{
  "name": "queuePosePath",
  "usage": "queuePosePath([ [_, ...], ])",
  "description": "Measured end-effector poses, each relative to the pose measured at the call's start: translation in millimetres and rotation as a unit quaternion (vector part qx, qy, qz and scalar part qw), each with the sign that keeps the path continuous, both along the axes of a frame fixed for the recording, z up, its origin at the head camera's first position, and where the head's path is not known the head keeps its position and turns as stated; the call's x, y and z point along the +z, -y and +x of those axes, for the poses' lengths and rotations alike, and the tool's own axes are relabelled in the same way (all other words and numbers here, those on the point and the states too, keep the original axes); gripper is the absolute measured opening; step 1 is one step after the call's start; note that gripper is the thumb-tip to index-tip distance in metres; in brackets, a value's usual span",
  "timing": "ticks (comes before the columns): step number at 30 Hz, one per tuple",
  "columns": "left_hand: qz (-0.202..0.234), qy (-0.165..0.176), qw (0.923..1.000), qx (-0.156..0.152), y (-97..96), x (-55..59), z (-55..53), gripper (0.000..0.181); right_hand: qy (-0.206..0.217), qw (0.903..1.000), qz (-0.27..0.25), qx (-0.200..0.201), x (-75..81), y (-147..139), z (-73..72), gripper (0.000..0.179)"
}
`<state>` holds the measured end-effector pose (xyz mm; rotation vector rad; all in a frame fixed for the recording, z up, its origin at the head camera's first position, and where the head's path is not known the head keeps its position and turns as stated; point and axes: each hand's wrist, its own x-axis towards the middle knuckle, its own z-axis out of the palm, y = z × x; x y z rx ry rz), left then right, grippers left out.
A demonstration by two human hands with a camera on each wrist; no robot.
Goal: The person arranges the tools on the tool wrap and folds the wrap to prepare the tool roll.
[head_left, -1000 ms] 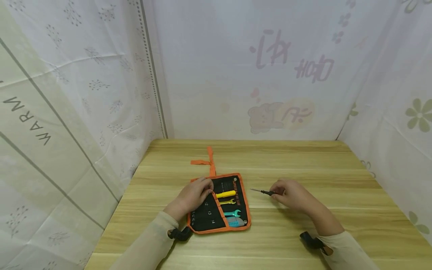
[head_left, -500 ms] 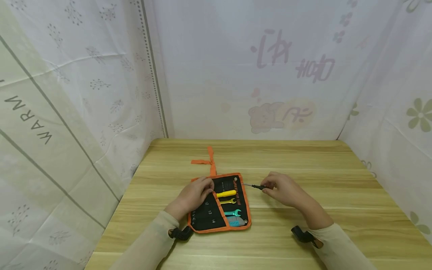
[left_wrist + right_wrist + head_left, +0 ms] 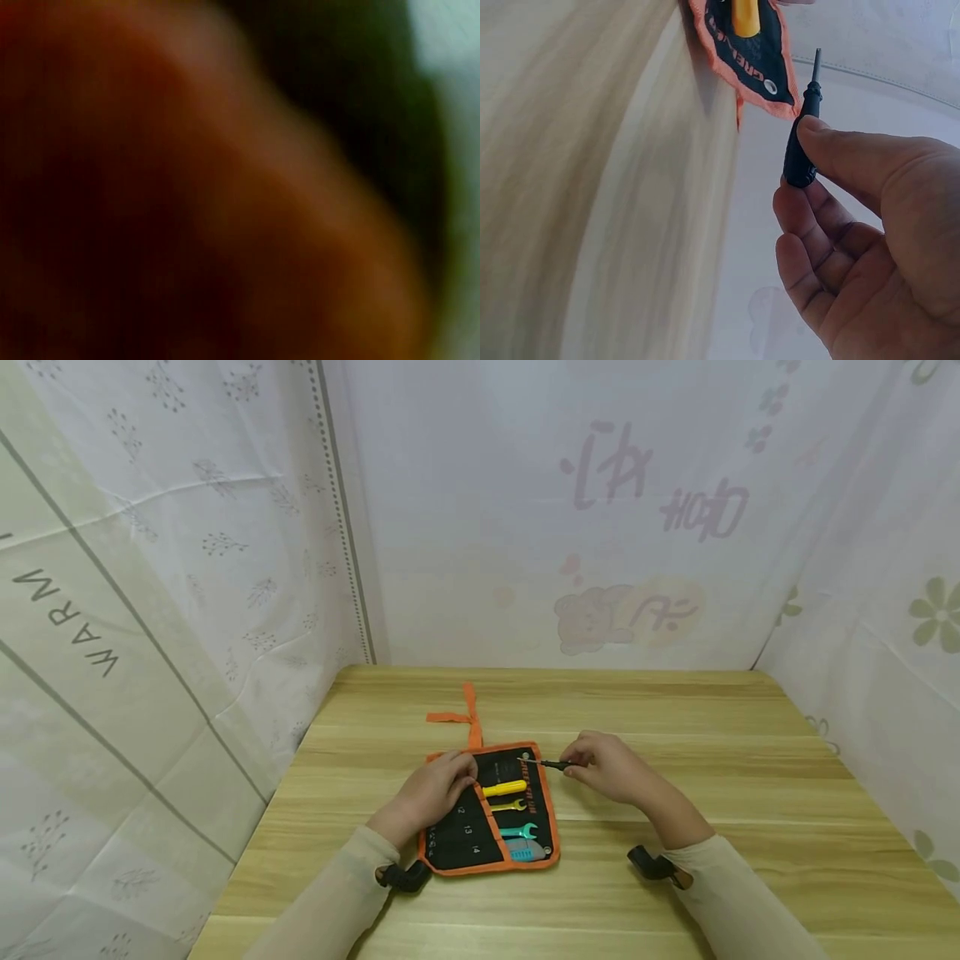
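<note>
A black tool pouch (image 3: pixel 457 856) with orange edging lies unrolled on the table. My left hand (image 3: pixel 429 792) is on its upper left part, fingers bent and thumb at the slanted pocket edge, seemingly pinching it. Between thumb and fingers, my right hand (image 3: pixel 611 767) pinches a small black-handled screwdriver (image 3: pixel 802 146). Its thin metal shaft points left over the pouch's upper right corner. From the pockets stick a yellow handle (image 3: pixel 505 788), a yellow wrench (image 3: pixel 510 806), a teal wrench (image 3: pixel 521 832) and a grey-and-teal utility knife (image 3: pixel 527 850). The left wrist view is dark and blurred.
An orange tie strap (image 3: pixel 472 718) stretches from the pouch's top toward the back of the wooden table (image 3: pixel 675 710). Printed curtains (image 3: pixel 465 527) hang behind the table and along both sides. Each wrist carries a black camera mount (image 3: pixel 651 863).
My right hand has moved left and slightly away from me, bringing the screwdriver from beside the pouch to over its upper right corner. The left hand stays at the pocket edge.
</note>
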<state>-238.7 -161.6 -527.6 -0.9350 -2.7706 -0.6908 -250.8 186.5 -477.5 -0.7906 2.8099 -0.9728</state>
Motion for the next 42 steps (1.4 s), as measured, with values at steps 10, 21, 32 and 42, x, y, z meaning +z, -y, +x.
queuePosePath([
  [10,0.004,-0.004,1.0,0.001,-0.7,0.3,-0.2,0.005,0.0,0.9999,0.007,0.013,1.9,17,-12.9,0.014],
  [21,0.011,-0.005,0.9999,0.0,-1.0,0.0,0.3,0.004,-0.002,0.9994,0.025,0.023,2.0,37,-14.9,0.015],
  [32,0.006,-0.008,0.9999,0.002,-0.9,-0.9,-0.6,0.005,-0.011,0.9988,0.04,0.027,2.3,59,-10.7,0.012],
  [42,0.01,-0.005,0.9999,0.012,-2.5,0.5,0.0,0.006,-0.041,0.9959,0.054,0.06,-6.9,71,-13.4,0.012],
])
